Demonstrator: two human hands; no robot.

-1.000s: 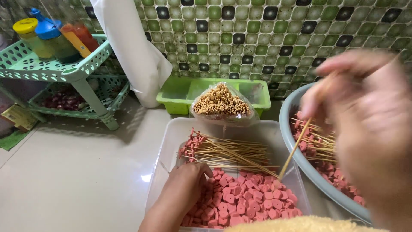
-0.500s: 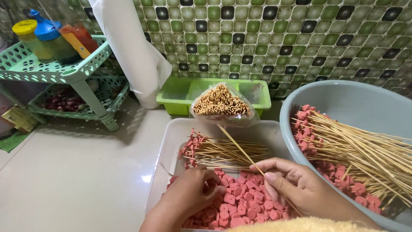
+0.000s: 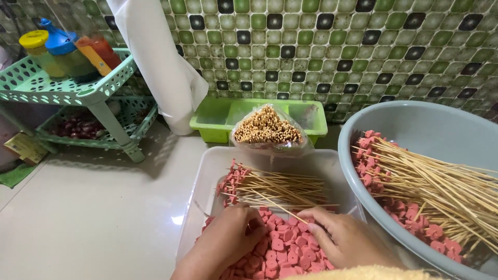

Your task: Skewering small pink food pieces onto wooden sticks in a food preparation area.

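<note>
— What can't you make out?
— Both forearms are cut off at the bottom edge, and the fingertips of each hand are buried among the pink sausage slices (image 3: 282,249), so I can't tell what either one pinches

— Where's the skewer?
— A bare bamboo skewer (image 3: 272,203) slants between them, its near end just at the right hand (image 3: 345,239). The left hand (image 3: 231,239) is curled palm down, just beside it. The right hand lies palm down, fingers bent toward the left

— And beyond them?
— Loaded skewers (image 3: 275,187) lie in the same clear tray (image 3: 218,168); the grey basin (image 3: 441,129) is right of the right hand
</note>
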